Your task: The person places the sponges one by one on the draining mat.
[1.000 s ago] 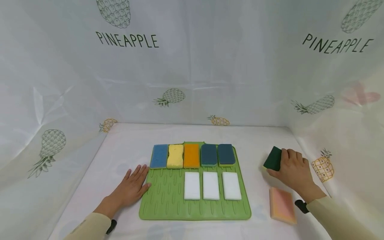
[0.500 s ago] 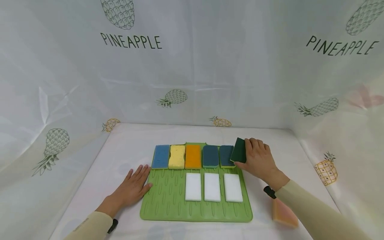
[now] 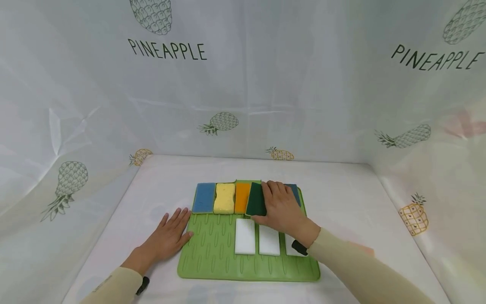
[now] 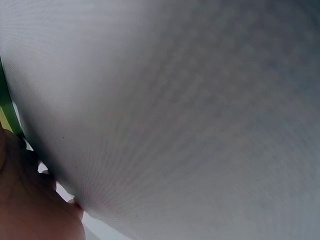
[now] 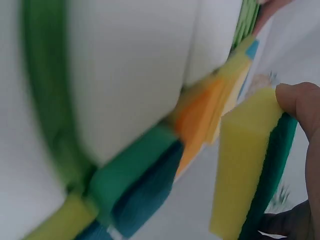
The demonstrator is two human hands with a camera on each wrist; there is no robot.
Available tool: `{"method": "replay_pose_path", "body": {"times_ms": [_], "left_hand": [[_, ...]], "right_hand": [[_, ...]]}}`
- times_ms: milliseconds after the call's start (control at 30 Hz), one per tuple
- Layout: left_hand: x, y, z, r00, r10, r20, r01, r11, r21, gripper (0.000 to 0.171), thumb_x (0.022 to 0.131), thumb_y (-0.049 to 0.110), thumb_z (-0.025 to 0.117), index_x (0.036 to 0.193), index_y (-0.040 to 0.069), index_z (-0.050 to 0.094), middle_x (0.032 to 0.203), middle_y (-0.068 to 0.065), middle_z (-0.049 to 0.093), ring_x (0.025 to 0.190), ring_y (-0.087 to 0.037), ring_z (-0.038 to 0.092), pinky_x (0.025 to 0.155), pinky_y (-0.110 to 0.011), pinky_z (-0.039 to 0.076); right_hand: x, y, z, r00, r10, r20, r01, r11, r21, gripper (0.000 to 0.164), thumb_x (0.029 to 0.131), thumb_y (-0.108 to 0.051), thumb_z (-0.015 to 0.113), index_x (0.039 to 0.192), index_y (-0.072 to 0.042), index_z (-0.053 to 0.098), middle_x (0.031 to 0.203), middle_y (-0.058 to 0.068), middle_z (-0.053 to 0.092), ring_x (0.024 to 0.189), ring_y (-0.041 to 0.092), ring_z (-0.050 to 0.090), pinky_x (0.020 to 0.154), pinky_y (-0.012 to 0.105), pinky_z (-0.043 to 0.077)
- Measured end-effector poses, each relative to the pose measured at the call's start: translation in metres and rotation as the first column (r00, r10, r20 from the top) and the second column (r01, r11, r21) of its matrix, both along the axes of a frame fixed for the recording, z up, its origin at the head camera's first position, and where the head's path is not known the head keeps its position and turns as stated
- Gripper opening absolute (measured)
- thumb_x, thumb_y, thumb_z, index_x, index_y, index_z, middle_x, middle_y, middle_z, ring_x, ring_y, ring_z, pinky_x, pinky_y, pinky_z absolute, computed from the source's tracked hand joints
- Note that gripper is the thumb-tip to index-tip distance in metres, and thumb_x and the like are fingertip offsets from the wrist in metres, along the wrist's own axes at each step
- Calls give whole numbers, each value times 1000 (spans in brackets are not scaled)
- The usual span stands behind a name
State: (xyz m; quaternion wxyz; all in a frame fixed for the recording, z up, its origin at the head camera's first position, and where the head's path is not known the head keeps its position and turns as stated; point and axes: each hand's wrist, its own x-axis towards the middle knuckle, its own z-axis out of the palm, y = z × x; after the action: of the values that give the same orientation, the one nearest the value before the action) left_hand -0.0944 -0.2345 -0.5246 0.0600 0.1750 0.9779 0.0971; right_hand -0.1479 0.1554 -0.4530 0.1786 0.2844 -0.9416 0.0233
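Observation:
In the head view my right hand (image 3: 282,209) holds a sponge (image 3: 257,199) with a dark green face above the back row of the green mat (image 3: 212,266). The right wrist view shows its thick yellow side (image 5: 245,160), pinched between thumb and fingers, raised off the row. Below it are an orange sponge (image 3: 241,198) and a dark blue-topped sponge (image 5: 137,175). My left hand (image 3: 167,236) lies flat with straight fingers at the mat's left edge, fingertips by the blue sponge (image 3: 203,197). The left wrist view is mostly blurred cloth.
A yellow sponge (image 3: 224,198) sits between the blue and orange ones. White sponges (image 3: 244,236) form the front row, partly covered by my right arm. A pink-orange sponge (image 3: 362,248) peeks out behind the right sleeve. Pineapple-printed sheeting (image 3: 303,84) rises around the table.
My right hand has carried the green-and-yellow sponge leftward, from the table's right side to above the mat's back row. My left hand has stayed in place.

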Motion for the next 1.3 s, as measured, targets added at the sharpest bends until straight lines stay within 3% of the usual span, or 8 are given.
{"method": "replay_pose_path", "body": {"times_ms": [367, 600, 900, 1300], "left_hand": [[-1, -1, 0, 1000, -15, -16, 15, 1000, 2, 74, 112, 48, 46, 166, 1, 30, 172, -18, 29, 161, -42, 23, 127, -67, 19], [0, -1, 2, 1000, -18, -16, 18, 1000, 4, 74, 111, 49, 47, 166, 2, 30, 172, -17, 31, 160, -42, 24, 127, -67, 20], [0, -2, 3, 1000, -17, -14, 17, 1000, 10, 74, 111, 49, 46, 166, 2, 31, 172, -16, 32, 161, -41, 24, 127, -67, 20], [1, -1, 3, 1000, -13, -17, 14, 1000, 17, 73, 111, 48, 47, 166, 2, 31, 172, -17, 31, 161, -41, 24, 127, -67, 19]], "right_hand": [[27, -68, -18, 988, 152, 7, -153, 988, 32, 101, 79, -82, 73, 137, -1, 57, 126, 15, 64, 112, 33, 63, 95, 48, 53], [38, -91, -27, 989, 144, 33, -146, 986, 81, 100, 77, -89, 67, 134, -7, 59, 122, 8, 66, 110, 25, 63, 91, 42, 53], [47, -107, -36, 976, 121, 183, -152, 974, 166, 99, 82, -92, 55, 137, -10, 59, 129, 6, 65, 117, 24, 61, 93, 42, 51], [49, -106, -42, 979, 107, 175, -141, 970, 197, 99, 82, -92, 55, 137, -9, 60, 125, 7, 66, 114, 24, 61, 95, 42, 50]]}}
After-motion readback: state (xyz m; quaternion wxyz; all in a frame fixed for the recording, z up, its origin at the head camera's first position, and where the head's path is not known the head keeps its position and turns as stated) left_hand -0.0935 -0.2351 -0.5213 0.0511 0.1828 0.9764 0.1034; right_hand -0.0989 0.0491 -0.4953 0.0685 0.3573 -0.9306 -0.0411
